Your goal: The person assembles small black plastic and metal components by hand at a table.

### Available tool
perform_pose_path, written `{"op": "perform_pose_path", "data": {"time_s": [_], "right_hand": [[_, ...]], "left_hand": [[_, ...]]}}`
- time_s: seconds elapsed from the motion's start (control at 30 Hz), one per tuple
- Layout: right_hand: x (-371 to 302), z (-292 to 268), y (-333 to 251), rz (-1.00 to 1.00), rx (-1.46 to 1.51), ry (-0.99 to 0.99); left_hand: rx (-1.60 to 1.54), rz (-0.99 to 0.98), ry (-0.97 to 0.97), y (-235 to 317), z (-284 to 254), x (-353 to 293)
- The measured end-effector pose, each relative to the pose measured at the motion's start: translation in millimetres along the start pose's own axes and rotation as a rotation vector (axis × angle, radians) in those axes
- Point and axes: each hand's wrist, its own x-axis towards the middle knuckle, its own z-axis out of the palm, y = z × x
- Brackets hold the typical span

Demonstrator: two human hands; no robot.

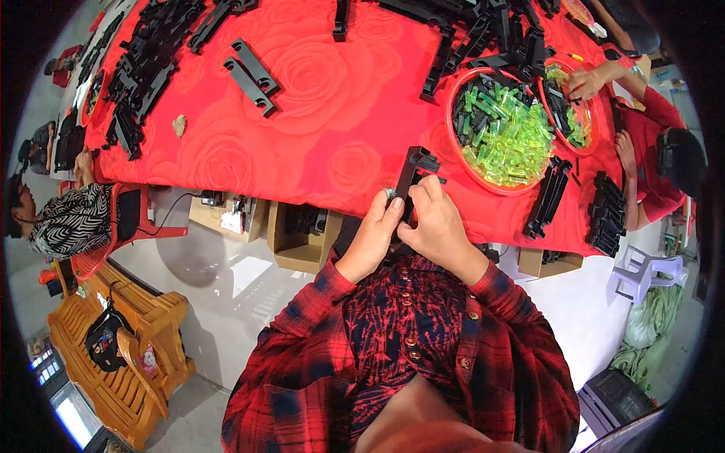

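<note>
Close to the front edge of the table, a long black plastic bracket points away from me, tilted. My left hand is closed around its near left side, thumb along it. From the other side, my right hand pinches at the bracket with bent fingers; whether a smaller piece is between them is hidden. Right of my hands sits a red round basin filled with yellow-green translucent pieces and small black pieces. Two similar black parts lie further off to the left.
Black parts heap at the far left of the red tablecloth, others at the far right. Stacked black parts lie near the right edge. A co-worker's hand reaches into a second basin. Open cardboard boxes stand below.
</note>
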Motion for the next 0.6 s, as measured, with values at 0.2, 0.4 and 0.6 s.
{"op": "perform_pose_path", "data": {"time_s": [0.2, 0.4, 0.6], "right_hand": [[-10, 4, 10, -0.155, -0.007, 0.105], [-13, -7, 12, -0.197, -0.021, 0.164], [-17, -11, 24, -0.156, -0.052, 0.221]], "left_hand": [[0.233, 0.121, 0.057, 3, 6, -2], [0.128, 0.105, 0.007, 7, 11, -3], [0.135, 0.097, -0.031, 12, 21, 5]]}}
